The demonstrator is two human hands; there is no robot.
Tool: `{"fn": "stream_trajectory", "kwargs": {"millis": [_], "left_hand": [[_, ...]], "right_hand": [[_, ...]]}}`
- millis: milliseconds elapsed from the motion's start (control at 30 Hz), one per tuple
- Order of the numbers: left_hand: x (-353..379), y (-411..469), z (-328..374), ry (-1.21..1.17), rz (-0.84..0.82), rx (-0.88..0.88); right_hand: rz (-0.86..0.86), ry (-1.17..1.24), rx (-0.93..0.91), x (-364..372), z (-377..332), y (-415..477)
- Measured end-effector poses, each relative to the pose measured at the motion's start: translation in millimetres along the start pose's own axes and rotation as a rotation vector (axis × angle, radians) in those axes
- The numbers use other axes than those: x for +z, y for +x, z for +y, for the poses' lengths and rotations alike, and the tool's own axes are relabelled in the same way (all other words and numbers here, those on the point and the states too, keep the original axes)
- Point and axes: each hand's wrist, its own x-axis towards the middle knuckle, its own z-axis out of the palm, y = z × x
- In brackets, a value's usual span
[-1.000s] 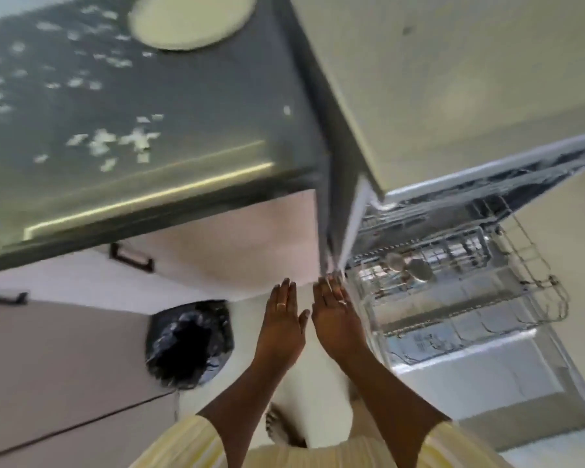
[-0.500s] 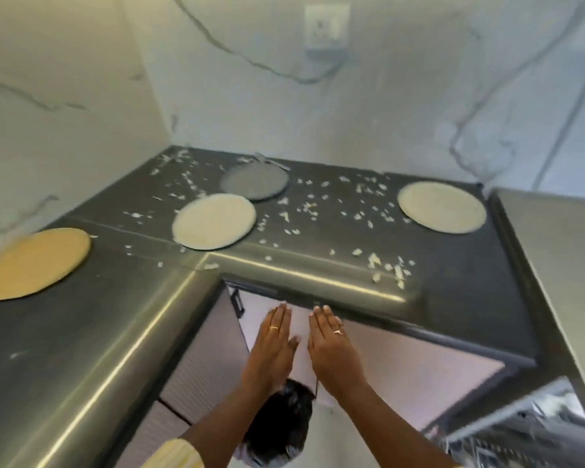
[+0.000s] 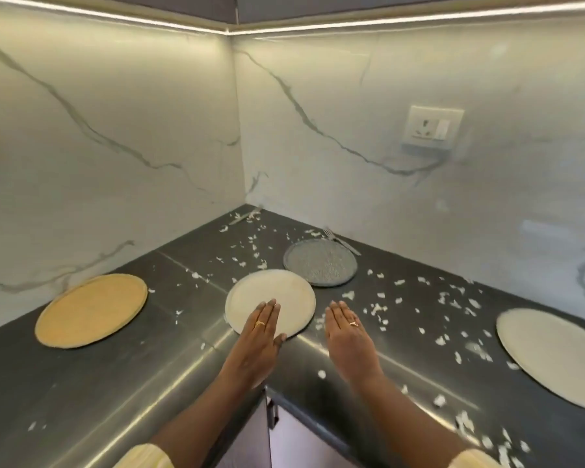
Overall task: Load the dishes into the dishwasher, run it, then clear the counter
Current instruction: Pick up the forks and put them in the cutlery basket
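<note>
My left hand lies flat, fingers straight, over the near rim of the cream plate at the counter's inner corner. My right hand, flat and empty, hovers just beside it. The plate looks stiff, breakable and low-rimmed, so I'd grip opposite rim edges.
</note>
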Motion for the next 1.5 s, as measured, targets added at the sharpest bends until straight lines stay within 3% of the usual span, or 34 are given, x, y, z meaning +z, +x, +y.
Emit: {"fn": "stream_trajectory", "kwargs": {"millis": [200,400,633,800,967,1167,1367,1500], "left_hand": [[8,78,-40,-0.028,-0.025,-0.181],[32,116,-68,-0.005,-0.061,-0.273],[45,163,-117,0.004,-0.083,-0.306],[53,216,-164,0.022,-0.117,-0.368],[70,265,-205,-0.008,-0.198,-0.386],[84,310,-251,0.036,-0.234,-0.378],[98,351,-284,0.008,-0.247,-0.454],[105,378,-300,-0.003,-0.266,-0.506]], "right_hand": [[-0.044,0.038,-0.067,29,35,84],[-0.246,-0.028,-0.098,77,73,145],[-0.366,-0.034,0.163,117,105,209],[-0.338,0.155,0.498,143,129,247],[-0.375,0.144,0.619,164,152,276],[-0.455,0.092,0.656,200,162,311],[-0.377,0.049,0.629,227,165,325],[-0.371,-0.104,0.556,236,160,323]]}}
